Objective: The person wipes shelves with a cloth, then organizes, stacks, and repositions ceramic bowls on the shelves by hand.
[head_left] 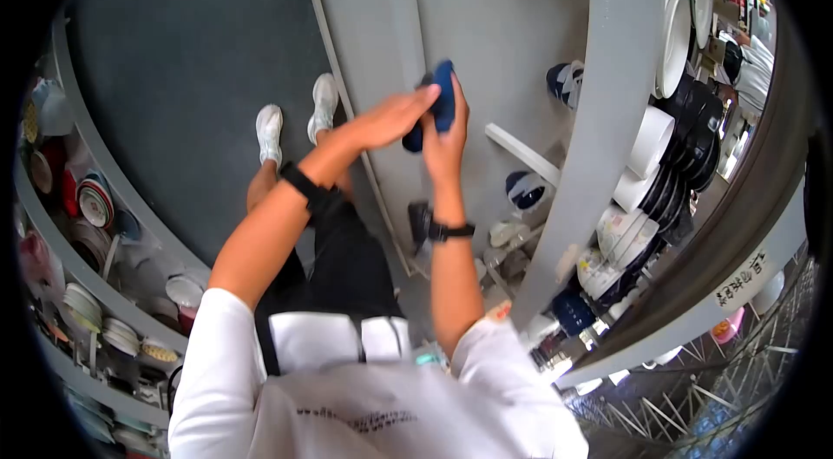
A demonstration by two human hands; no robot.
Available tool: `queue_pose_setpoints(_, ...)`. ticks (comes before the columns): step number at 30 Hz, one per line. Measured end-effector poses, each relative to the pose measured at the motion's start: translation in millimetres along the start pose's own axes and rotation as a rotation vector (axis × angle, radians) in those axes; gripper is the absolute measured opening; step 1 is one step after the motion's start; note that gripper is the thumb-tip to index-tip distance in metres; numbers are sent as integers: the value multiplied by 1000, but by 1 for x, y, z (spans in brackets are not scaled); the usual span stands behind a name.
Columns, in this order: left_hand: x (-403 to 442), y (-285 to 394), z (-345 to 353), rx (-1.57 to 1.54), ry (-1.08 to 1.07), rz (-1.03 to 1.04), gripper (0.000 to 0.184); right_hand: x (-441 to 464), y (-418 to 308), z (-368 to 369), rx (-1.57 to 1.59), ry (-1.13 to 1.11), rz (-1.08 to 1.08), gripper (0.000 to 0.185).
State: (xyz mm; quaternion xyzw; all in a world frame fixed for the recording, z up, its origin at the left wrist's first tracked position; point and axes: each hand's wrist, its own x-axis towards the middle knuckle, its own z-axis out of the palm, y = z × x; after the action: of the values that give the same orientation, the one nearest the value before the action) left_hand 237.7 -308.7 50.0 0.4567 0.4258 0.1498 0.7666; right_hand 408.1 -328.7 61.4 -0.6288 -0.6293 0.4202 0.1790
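Both of my hands are together in front of me, over the grey shelf surface (512,34). My right hand (447,142) grips a dark blue dish (444,95) from below, its fingers along the side. From the left, my left hand (399,118) reaches across and closes its fingers on the same dish. A second dark blue part (414,138) shows beneath the left fingers; whether it is a separate piece is hidden. Motion blur keeps the exact shape of the dish unclear.
Blue-and-white wrapped pieces (525,190) lie on the right, beside a white bar (522,154). Stacked white bowls (626,238) and black bowls (698,134) fill the right rack. More crockery (94,201) crowds the left shelves. A grey upright (620,68) stands between.
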Motion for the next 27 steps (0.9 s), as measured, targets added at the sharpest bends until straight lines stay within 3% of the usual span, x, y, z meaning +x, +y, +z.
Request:
queue_pose_setpoints(1, 1, -8, 0, 15, 1, -3, 53, 4, 8, 0, 13, 8, -4, 75)
queue_pose_setpoints(3, 21, -30, -6, 670, 719, 351, 43, 46, 35, 6, -371, 257, -18, 70)
queue_pose_setpoints(4, 26, -26, -14, 670, 727, 303, 48, 65, 43, 10, -376, 262, -30, 70)
queue_pose_setpoints(6, 36, -20, -38, 671, 768, 338, 49, 67, 56, 15, -338, 667, -12, 63)
queue_pose_setpoints(7, 38, -23, -45, 695, 830, 356, 50, 45, 74, 17, -357, 654, 11, 63)
queue_pose_setpoints(9, 54, -26, -63, 648, 807, 341, 53, 35, 107, 18, -579, 475, 241, 58)
queue_pose_setpoints(11, 62, -40, -65, 799, 750, 248, 51, 14, 90, 22, -815, 456, 560, 59)
queue_pose_setpoints(12, 57, -38, -70, 810, 701, 236, 54, 7, 93, 16, -835, 444, 569, 59)
queue_pose_setpoints(14, 50, -35, -78, 844, 667, 246, 55, 3, 113, 22, -593, 508, 804, 58)
queue_pose_setpoints(15, 50, -30, -87, 884, 649, 269, 56, 13, 109, 31, -579, 514, 809, 58)
queue_pose_setpoints(17, 52, -28, -100, 877, 617, 270, 55, 29, 110, 38, -287, 547, 571, 58)
queue_pose_setpoints(19, 62, -33, -104, 822, 693, 289, 53, 44, 95, 61, -377, 482, 374, 57)
queue_pose_setpoints(22, 60, -20, -114, 596, 782, 155, 50, 76, 116, 62, -505, 537, 520, 60)
queue_pose_setpoints(27, 88, -35, -119, 508, 891, 335, 45, 132, 168, -19, -308, 510, 549, 68)
